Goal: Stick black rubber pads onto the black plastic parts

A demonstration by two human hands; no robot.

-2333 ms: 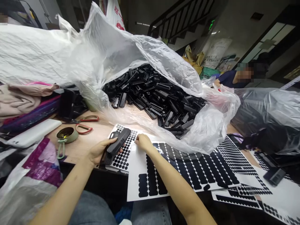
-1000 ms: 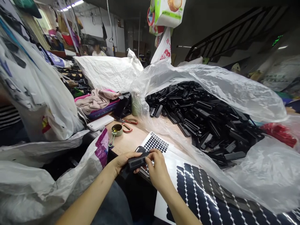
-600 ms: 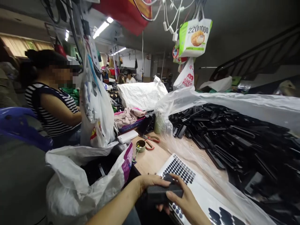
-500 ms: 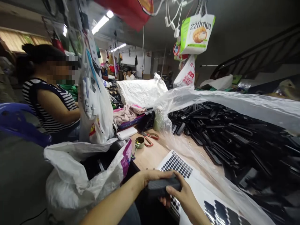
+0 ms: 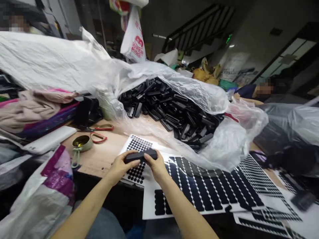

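Observation:
A black plastic part (image 5: 136, 156), long and narrow, lies between my two hands just above the sticker sheets. My left hand (image 5: 121, 167) grips its left end, thumb in front and fingers behind. At the other end, my right hand (image 5: 156, 163) holds it with the thumb pressed on the near side. Beneath the hands is a white sheet of small round black stickers (image 5: 136, 177). To the right spreads a larger sheet with rows of dark rounded stickers (image 5: 199, 186). Beyond them, a heap of similar black parts (image 5: 174, 109) rests in clear plastic.
Red-handled scissors (image 5: 99, 137) and a small green cup (image 5: 82, 142) stand on the wooden table to the left, beside a white flat case (image 5: 51, 139). A white and purple sack (image 5: 57, 176) is at lower left. Another person (image 5: 259, 89) sits at far right.
My view has swung to the right. Both hands have lifted the black part from near my lap to over the sticker sheets, and it is now held level by its ends.

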